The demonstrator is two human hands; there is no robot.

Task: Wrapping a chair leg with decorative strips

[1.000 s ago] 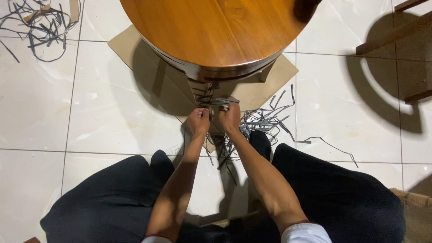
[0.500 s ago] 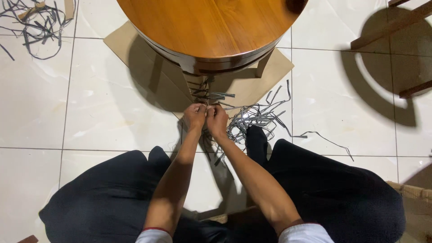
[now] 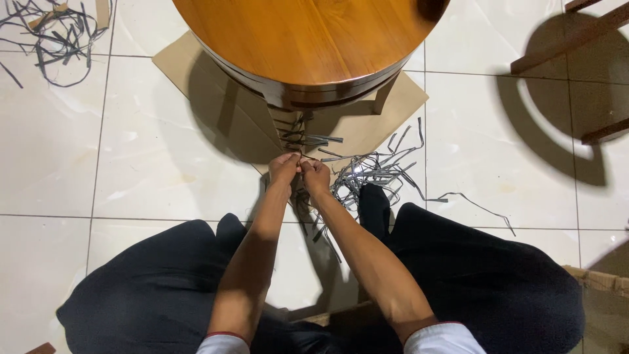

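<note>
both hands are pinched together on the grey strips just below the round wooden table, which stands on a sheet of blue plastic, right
Not quite. The head view shows the round wooden table standing on a sheet of brown cardboard, not blue plastic. The left hand and right hand are indeed pinched together on the grey strips below it.

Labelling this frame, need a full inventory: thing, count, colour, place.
table: 1, orange-brown round wood, top centre
cardboard: 1 sheet, tan, under table
strips: 1 loose heap, grey, floor right of hands
strip pile: 1, grey, top left
woven strips: grey, on table leg above hands
chair: 1, dark wood, partly seen, top right
floor: white tiles
left hand: pinching strips at table leg
right hand: pinching strips, touching left hand
</note>
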